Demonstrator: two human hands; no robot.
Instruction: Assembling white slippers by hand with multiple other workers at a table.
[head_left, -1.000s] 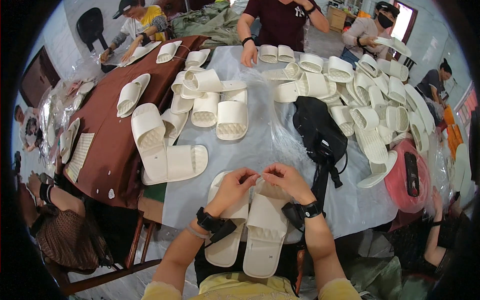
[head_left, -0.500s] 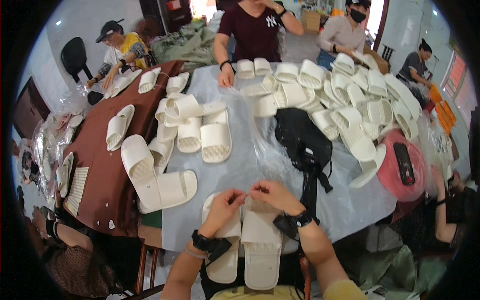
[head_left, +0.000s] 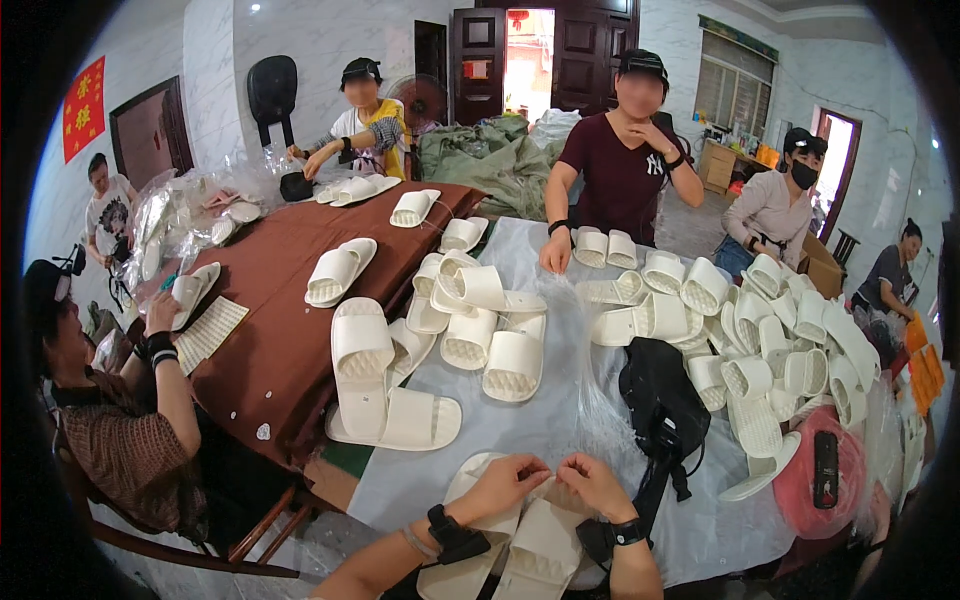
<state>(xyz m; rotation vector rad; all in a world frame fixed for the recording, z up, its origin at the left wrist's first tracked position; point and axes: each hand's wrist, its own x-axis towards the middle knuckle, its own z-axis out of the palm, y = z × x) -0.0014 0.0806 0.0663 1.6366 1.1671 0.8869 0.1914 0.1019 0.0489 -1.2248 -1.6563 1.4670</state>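
Observation:
A pair of cream slippers lies at the table's near edge under my hands: the left slipper (head_left: 472,568) beneath my left wrist, the right slipper (head_left: 543,548) between my wrists. My left hand (head_left: 507,484) is closed, thumb and fingertips pinched together above the toe ends. Just beside it my right hand (head_left: 597,486) makes a similar pinch, the fingertips of both hands nearly meeting. Whatever they hold, if anything, is too small to make out. Each wrist wears a black strap with a black device.
Cream slippers pile up (head_left: 765,330) at the right, with several more (head_left: 480,320) left of centre. Thin clear strands (head_left: 600,390) run beside a black bag (head_left: 663,400). A pink bundle (head_left: 800,480) sits right. Co-workers surround the tables, one at the brown-covered table (head_left: 270,370).
My view has tilted up and swung left, so more of the room shows and the table things sit lower and further right. Both hands stay pinched over the slippers.

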